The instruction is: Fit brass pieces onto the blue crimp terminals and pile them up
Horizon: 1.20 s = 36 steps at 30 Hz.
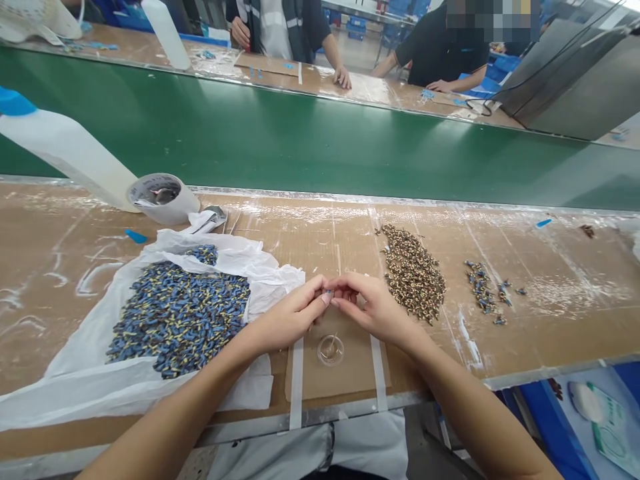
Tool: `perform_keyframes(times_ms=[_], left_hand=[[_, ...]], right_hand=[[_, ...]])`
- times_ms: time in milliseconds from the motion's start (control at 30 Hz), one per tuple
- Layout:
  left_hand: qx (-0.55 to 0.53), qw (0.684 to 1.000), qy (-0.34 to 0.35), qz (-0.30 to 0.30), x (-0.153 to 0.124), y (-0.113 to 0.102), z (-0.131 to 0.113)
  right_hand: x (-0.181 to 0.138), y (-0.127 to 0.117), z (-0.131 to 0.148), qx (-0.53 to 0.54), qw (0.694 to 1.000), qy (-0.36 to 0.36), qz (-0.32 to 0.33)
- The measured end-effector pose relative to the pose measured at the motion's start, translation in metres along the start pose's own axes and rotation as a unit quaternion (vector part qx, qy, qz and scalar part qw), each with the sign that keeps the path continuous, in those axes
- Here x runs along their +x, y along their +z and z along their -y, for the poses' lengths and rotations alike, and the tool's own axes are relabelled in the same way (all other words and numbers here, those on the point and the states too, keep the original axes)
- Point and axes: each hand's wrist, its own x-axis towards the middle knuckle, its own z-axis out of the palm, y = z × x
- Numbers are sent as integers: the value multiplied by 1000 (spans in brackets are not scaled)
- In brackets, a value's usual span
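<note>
Logged from my remote station, on the cardboard-covered counter [60,267]: left hand [287,319] and right hand [373,310], grip pressed together at the fingertips, pinching a small bluish piece [327,293], too small for me to identify, above a clear plastic dish [331,350]. Apparently still to do: large blue-and-yellow pile [177,317] on a white plastic sheet [90,373]. Apparently done, set apart at right: brown-and-gold pile [413,273] and a much smaller blue cluster [480,287].
</note>
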Motion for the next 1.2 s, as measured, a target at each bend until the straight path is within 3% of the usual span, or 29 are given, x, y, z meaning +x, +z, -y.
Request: perform_keyframes(times_ms=[233, 300, 467, 533, 700, 867, 1200], left_hand=[[145, 985, 63, -73, 4, -3, -5], [175, 978, 69, -93, 4, -5, -4], [207, 970, 79, -104, 5, -4, 0], [213, 967, 88, -105, 5, -4, 2], [225, 965, 91, -98, 6, -5, 1], [231, 964, 94, -94, 6, -6, 2], [240, 958, 133, -85, 8, -5, 2]], right_hand=[[1, -3, 1, 12, 1000, 19, -21], [-1, -10, 4, 10, 999, 40, -2], [-7, -25, 9, 84, 964, 93, 234], [-7, -24, 8, 121, 949, 100, 273], [-6, -22, 6, 121, 948, 107, 275], [-7, -23, 7, 54, 965, 68, 249], [-7, -15, 12, 55, 976, -19, 212]])
